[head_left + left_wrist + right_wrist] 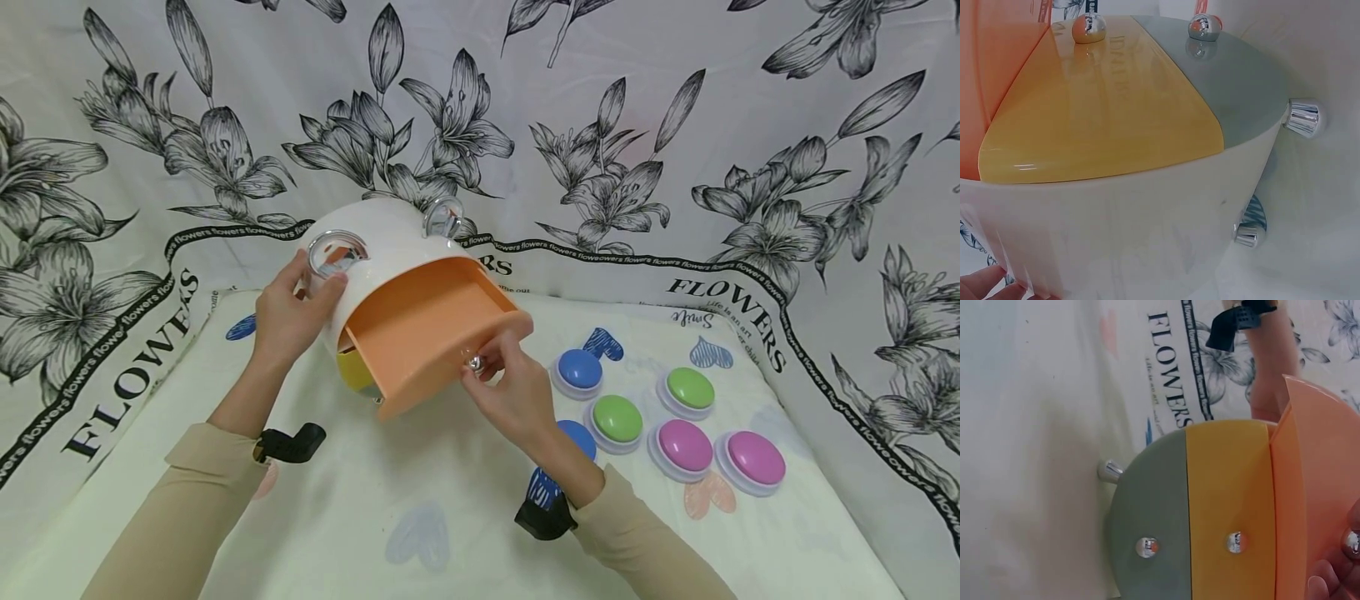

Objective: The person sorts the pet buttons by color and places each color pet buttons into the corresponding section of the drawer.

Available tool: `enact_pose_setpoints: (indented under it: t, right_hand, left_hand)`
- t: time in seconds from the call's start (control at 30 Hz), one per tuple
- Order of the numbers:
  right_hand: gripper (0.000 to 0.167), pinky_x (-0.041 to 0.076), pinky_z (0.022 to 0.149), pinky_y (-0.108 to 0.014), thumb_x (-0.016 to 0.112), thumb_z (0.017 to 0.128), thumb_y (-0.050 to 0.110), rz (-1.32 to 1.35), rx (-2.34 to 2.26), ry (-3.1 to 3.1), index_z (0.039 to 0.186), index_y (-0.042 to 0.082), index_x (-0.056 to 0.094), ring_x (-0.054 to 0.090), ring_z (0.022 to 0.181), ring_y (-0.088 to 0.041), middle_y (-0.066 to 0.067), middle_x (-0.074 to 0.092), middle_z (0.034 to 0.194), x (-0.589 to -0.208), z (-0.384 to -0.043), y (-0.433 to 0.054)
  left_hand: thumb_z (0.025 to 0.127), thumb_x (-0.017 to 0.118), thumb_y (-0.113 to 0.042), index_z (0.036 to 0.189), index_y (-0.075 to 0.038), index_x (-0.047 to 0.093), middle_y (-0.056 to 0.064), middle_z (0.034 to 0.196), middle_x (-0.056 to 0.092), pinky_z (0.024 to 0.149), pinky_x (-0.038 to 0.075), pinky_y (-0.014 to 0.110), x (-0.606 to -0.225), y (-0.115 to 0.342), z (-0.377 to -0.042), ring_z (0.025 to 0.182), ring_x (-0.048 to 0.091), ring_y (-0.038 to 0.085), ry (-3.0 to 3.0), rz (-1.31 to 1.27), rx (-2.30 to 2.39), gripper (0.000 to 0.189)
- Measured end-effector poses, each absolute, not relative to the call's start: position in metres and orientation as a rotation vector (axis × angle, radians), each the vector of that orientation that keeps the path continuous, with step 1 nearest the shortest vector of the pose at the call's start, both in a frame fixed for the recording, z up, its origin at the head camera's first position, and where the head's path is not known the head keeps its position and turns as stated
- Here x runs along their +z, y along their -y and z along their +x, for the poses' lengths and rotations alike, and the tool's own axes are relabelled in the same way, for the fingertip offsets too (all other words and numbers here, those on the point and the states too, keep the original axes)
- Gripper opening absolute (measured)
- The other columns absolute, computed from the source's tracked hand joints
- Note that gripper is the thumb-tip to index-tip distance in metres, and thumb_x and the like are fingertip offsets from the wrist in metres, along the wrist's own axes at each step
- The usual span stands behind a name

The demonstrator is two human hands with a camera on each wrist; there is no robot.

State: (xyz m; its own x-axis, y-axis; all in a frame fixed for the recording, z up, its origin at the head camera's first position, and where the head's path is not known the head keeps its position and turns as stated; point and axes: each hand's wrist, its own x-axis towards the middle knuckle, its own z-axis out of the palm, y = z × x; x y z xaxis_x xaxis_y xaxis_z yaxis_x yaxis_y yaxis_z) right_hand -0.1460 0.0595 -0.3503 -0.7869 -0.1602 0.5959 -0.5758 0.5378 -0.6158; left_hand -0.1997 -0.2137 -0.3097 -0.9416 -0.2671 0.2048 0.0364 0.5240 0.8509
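A white, rounded mini drawer cabinet [390, 229] is tipped back on the bed-like surface. Its orange drawer [431, 342] is pulled out, and the part of its inside in view holds nothing. My right hand [517, 396] pinches that drawer's silver ball knob [476, 362]. At the cabinet's left side, near a silver ring [337, 250], my left hand [294, 308] grips the white shell, thumb in front. Fingertips of it show against the shell in the left wrist view. The yellow drawer [1104, 119] and grey-green drawer [1241, 94], each with a silver knob, are closed.
To the right lie several round push lights or buttons: blue [580, 368], green [617, 418] and pink [685, 445], on pale bases. One blue one is partly behind my right wrist. Flower-printed cloth [600, 167] hangs behind. Short silver feet [1305, 117] stick out from the cabinet's underside.
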Motion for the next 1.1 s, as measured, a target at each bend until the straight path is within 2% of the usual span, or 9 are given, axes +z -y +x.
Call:
enact_pose_setpoints:
  t: [0.3,0.47,1.1]
  right_hand:
    - [0.027,0.049,0.053,-0.015,0.07,0.079,0.014,0.596,1.192,2.312,0.095,0.009,0.049,0.057,0.066,-0.008,0.0,0.063,0.079,-0.353,-0.139,-0.064]
    - [0.027,0.049,0.052,-0.015,0.071,0.078,0.015,0.594,1.183,2.307,0.095,0.009,0.049,0.057,0.066,-0.007,0.0,0.063,0.08,-0.356,-0.137,-0.066]
    - [0.027,0.052,0.05,-0.022,0.071,0.079,0.016,0.583,1.207,2.294,0.095,0.01,0.05,0.057,0.067,-0.007,0.0,0.064,0.082,-0.361,-0.13,-0.069]
  left_hand:
    - [0.085,0.055,-0.051,0.141,-0.012,0.038,-0.001,0.152,0.021,0.103,0.036,0.045,-0.309,0.213,-0.199,0.138,0.022,0.024,2.456,0.194,-1.394,0.071]
    - [0.085,0.056,-0.049,0.143,-0.011,0.033,-0.001,0.152,0.022,0.106,0.033,0.044,-0.31,0.212,-0.199,0.138,0.023,0.022,2.443,0.175,-1.388,0.073]
    - [0.085,0.055,-0.051,0.145,-0.013,0.028,-0.004,0.152,0.021,0.103,0.036,0.045,-0.311,0.212,-0.199,0.138,0.024,0.023,2.449,0.204,-1.378,0.075]
